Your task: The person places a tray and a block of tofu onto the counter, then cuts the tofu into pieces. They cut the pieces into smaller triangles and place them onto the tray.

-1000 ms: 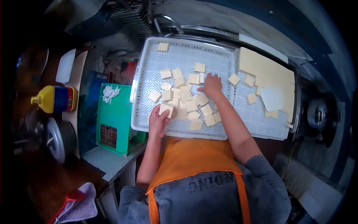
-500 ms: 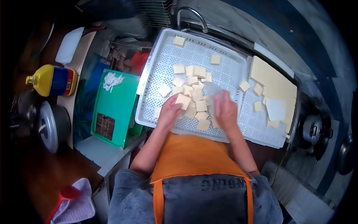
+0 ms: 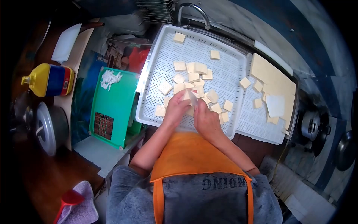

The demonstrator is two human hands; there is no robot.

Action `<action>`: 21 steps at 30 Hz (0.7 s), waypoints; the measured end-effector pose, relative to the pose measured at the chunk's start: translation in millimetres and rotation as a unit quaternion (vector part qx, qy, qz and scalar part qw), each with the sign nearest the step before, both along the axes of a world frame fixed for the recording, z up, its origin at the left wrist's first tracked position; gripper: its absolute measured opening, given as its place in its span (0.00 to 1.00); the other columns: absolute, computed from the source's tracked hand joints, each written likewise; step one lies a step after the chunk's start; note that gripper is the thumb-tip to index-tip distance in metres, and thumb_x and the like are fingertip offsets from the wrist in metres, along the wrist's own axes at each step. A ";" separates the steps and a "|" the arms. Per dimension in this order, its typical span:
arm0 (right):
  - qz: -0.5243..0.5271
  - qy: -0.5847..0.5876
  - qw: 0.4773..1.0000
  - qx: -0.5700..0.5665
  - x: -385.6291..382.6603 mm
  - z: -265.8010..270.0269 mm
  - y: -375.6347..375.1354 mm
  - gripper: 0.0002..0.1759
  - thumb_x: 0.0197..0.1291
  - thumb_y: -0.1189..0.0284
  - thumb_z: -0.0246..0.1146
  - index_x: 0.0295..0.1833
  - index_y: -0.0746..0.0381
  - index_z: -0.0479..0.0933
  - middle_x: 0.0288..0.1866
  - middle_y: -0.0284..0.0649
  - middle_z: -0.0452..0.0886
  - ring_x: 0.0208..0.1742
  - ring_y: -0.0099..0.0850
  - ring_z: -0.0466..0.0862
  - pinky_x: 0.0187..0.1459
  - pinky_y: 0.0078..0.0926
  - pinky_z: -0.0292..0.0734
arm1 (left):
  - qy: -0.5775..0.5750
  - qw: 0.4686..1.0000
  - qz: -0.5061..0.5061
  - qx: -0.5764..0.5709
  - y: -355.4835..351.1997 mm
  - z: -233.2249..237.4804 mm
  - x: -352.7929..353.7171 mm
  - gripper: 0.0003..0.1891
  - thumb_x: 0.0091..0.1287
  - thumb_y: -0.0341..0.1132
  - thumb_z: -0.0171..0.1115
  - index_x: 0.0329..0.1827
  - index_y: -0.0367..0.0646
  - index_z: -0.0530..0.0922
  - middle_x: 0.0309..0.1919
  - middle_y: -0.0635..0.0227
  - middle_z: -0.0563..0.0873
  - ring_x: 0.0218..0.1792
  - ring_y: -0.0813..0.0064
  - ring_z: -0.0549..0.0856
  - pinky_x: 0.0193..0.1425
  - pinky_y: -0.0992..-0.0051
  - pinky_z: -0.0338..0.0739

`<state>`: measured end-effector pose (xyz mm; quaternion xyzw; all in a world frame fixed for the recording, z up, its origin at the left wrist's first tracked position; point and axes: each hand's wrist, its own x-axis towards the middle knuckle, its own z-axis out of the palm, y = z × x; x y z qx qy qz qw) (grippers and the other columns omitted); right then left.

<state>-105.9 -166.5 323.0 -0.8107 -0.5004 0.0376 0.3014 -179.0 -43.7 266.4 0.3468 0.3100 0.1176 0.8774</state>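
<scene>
In the head view, my left hand (image 3: 176,109) is closed on a pale yellow square slice (image 3: 186,95), held above a white perforated tray (image 3: 149,74). My right hand (image 3: 206,118) is closed on a thin, whitish, blade-like piece (image 3: 193,98) whose exact kind I cannot make out. Its flat side is up against the slice, and both hands meet there. Loose square slices (image 3: 200,68) lie in the tray around the hands, some overlapping.
To the right, a second perforated tray (image 3: 257,130) bears a large pale slab (image 3: 276,78), with a white flat sheet (image 3: 275,106) on it. A faucet (image 3: 203,15) arches behind. Leftward are a green tray (image 3: 115,93), a yellow jug (image 3: 39,80) and a lidded pot (image 3: 52,125).
My right hand has moved left from the tray's right part to my left hand, bringing the whitish piece against the slice. Several slices now show where it was.
</scene>
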 end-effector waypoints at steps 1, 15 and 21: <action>0.003 -0.006 1.000 -0.011 -1.3 -0.8 1.3 0.15 0.68 0.75 0.57 0.56 0.71 0.69 0.30 0.54 0.81 0.22 0.50 0.81 0.21 0.43 0.76 | 0.001 1.000 0.004 0.002 -0.4 1.1 -1.2 0.22 0.68 0.21 0.53 0.67 0.35 0.71 0.57 0.64 0.84 0.49 0.81 0.83 0.49 0.84 0.77; 0.035 -0.010 0.999 -0.012 -18.5 1.2 18.7 0.16 0.67 0.76 0.57 0.57 0.72 0.69 0.30 0.55 0.80 0.20 0.49 0.80 0.21 0.43 0.77 | -0.014 0.997 0.077 -0.006 10.5 2.6 -23.0 0.23 0.69 0.19 0.51 0.68 0.33 0.70 0.59 0.61 0.83 0.55 0.76 0.83 0.56 0.78 0.79; 0.067 -0.012 0.998 -0.006 -22.4 -2.5 27.3 0.16 0.66 0.77 0.58 0.56 0.71 0.69 0.29 0.54 0.80 0.19 0.48 0.80 0.21 0.43 0.76 | 0.012 0.996 0.093 -0.003 14.9 3.7 -32.5 0.23 0.66 0.21 0.52 0.65 0.35 0.74 0.51 0.69 0.85 0.45 0.84 0.82 0.46 0.84 0.76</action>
